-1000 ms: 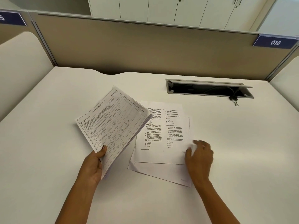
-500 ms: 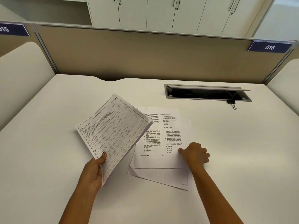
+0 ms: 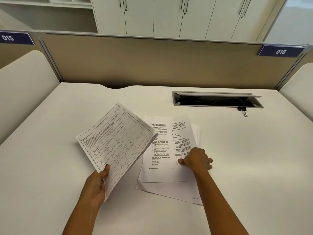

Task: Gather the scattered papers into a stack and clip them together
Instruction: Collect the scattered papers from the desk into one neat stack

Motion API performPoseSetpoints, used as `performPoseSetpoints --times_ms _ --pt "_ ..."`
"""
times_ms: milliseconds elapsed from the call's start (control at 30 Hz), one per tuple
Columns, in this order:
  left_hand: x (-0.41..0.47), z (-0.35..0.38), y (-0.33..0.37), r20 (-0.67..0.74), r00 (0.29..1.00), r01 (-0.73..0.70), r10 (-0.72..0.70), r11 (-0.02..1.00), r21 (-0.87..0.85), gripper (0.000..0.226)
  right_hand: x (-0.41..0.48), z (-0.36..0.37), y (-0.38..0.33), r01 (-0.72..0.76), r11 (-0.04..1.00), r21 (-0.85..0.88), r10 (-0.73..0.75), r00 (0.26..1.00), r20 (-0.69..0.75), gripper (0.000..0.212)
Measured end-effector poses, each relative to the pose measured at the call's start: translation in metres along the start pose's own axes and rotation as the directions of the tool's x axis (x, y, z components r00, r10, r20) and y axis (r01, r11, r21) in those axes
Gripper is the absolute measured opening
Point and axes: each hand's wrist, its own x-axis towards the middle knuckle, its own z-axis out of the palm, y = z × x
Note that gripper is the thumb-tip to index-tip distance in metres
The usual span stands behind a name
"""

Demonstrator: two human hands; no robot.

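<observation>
My left hand (image 3: 96, 185) holds a stack of printed papers (image 3: 116, 146) by its near corner, raised and tilted above the white desk (image 3: 50, 167). Several loose printed sheets (image 3: 164, 150) lie overlapping on the desk just right of that stack. My right hand (image 3: 197, 159) pinches the right edge of the top loose sheet, thumb on the printed face and fingers curled under its edge. A black binder clip (image 3: 242, 110) lies on the desk at the back right, apart from both hands.
An open cable tray (image 3: 216, 100) is recessed in the desk at the back right, with the clip at its near edge. A beige partition (image 3: 152, 61) closes the back, cream side panels (image 3: 22, 92) flank the desk.
My right hand moved left onto the top loose sheet and closed on its right edge; the sheet has shifted slightly. The held stack stays put. The camera tilted up a little.
</observation>
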Motion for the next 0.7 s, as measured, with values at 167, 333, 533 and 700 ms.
performPoseSetpoints --times_ms 167,333,533,700 --pt "0.002 0.001 0.001 0.002 1.000 -0.003 0.003 1.000 0.011 0.017 -0.003 0.001 0.011 0.176 0.967 0.183 -0.155 0.980 -0.124 0.042" --pt "-0.001 -0.001 0.002 0.039 0.999 -0.028 0.026 0.999 0.047 0.022 -0.010 -0.002 0.025 0.357 0.779 0.516 -0.244 0.930 -0.276 0.040" --pt "-0.007 0.007 0.002 0.125 0.987 -0.125 0.103 0.975 0.185 0.019 -0.008 -0.007 0.032 0.381 0.529 0.758 -0.434 0.889 -0.143 0.032" --pt "-0.010 0.024 0.002 0.155 0.961 -0.267 0.231 0.922 0.281 0.019 -0.019 -0.014 0.024 0.372 0.448 0.813 -0.607 0.794 -0.028 0.028"
